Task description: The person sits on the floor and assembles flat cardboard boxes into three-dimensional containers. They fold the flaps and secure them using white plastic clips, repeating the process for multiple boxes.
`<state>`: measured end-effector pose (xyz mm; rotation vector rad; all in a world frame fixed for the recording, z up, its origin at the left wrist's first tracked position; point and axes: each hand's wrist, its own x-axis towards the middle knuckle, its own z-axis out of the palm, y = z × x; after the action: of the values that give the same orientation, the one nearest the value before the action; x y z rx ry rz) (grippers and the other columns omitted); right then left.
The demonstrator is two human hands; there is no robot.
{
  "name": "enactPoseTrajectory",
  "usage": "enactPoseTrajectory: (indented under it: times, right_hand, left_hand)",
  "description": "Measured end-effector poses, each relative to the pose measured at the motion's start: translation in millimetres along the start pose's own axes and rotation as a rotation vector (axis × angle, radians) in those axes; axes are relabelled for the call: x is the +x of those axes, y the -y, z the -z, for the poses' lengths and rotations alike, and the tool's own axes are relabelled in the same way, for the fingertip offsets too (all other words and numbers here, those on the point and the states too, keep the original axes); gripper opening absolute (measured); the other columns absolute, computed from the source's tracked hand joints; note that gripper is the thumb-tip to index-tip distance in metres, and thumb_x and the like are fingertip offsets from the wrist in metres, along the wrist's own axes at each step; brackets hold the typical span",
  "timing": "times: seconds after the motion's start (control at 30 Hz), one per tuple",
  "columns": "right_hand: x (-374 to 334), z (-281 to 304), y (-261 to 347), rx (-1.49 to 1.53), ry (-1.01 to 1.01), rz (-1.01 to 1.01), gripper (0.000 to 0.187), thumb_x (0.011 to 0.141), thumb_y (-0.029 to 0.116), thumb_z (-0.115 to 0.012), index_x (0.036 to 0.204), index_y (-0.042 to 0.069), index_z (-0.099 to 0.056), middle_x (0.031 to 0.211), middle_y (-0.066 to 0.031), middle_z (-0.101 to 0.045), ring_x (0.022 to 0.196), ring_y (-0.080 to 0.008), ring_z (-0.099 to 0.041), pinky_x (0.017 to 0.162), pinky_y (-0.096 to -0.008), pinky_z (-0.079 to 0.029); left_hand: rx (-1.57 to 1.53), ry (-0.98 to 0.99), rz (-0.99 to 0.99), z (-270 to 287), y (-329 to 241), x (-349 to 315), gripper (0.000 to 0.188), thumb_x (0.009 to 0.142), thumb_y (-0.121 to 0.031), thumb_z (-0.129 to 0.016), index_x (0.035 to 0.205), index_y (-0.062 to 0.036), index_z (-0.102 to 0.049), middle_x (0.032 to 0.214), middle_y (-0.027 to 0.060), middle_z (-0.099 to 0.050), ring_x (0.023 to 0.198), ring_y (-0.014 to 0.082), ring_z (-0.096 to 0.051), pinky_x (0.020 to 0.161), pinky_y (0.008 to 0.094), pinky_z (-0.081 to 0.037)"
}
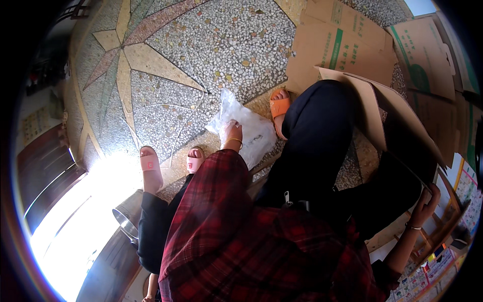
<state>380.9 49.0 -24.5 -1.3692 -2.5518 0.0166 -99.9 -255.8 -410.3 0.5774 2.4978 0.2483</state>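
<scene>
In front of me, low over the floor, my left hand (233, 133) is closed on a crumpled clear plastic bag (256, 128). The bag spreads out toward my orange sandal (279, 108), and its upper end sticks up past my fingers. Out to the right, my right hand (426, 205) has its fingers bent at the lower edge of an open cardboard box (402, 108). The box stands against my right leg, its inside in deep shadow. How firmly those fingers grip the edge is hard to see.
Flattened cardboard (344, 43) lies ahead on the right, with more cardboard boxes (422, 55) beyond it. Another person in pink sandals (150, 166) sits close on my left, by a metal bucket (128, 211). A thin white strap (173, 104) trails across the speckled floor (226, 45).
</scene>
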Motion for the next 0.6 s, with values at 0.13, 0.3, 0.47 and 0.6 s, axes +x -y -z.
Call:
enactPoseTrajectory:
  times: [0.13, 0.3, 0.47, 0.6]
  right_hand:
    - [-2.4, -2.4, -0.8, 0.013, -0.015, 0.013, 0.02, 0.084, 0.006, -0.052, 0.102, 0.0, -0.054, 0.102, -0.0143, -0.056, 0.098, -0.029, -0.052, 0.089, -0.0365, -0.037]
    - [-4.5, -1.2, 5.5, -0.003, -0.028, 0.007, 0.02, 0.083, 0.006, -0.053, 0.102, 0.0, -0.054, 0.103, -0.0144, -0.056, 0.099, -0.0295, -0.052, 0.089, -0.0367, -0.037]
    - [-0.8, -0.9, 14.4, 0.008, -0.041, 0.026, 0.018, 0.084, 0.007, -0.052, 0.1, -0.001, -0.054, 0.1, -0.0146, -0.056, 0.097, -0.0294, -0.052, 0.088, -0.036, -0.038]
    - [-1.6, -0.7, 14.9, -0.015, -0.05, 0.024, 0.018, 0.085, 0.008, -0.051, 0.1, -0.001, -0.054, 0.1, -0.0147, -0.056, 0.097, -0.0291, -0.052, 0.088, -0.0358, -0.038]
  left_hand:
    - [-0.078, -0.003, 0.003, -8.2, 10.8, -11.0, 0.021, 0.074, -0.02, -0.062, 0.09, -0.0077, -0.057, 0.087, 0.0161, -0.06, 0.087, 0.0335, -0.057, 0.077, 0.041, -0.044]
    - [-0.177, -0.046, -0.03, -10.6, 10.0, -13.0, 0.023, 0.076, -0.019, -0.059, 0.096, -0.0071, -0.059, 0.091, 0.0161, -0.062, 0.088, 0.0315, -0.058, 0.078, 0.0388, -0.044]
    - [-0.227, -0.021, -0.017, -10.9, 13.5, -5.8, 0.026, 0.084, -0.018, -0.05, 0.105, -0.0057, -0.059, 0.093, 0.0151, -0.063, 0.085, 0.027, -0.061, 0.077, 0.0347, -0.046]
    - [-0.274, 0.003, -0.055, -12.1, 20.3, -1.5, 0.025, 0.087, -0.018, -0.046, 0.105, -0.0048, -0.059, 0.091, 0.0142, -0.064, 0.081, 0.0236, -0.063, 0.075, 0.033, -0.046]
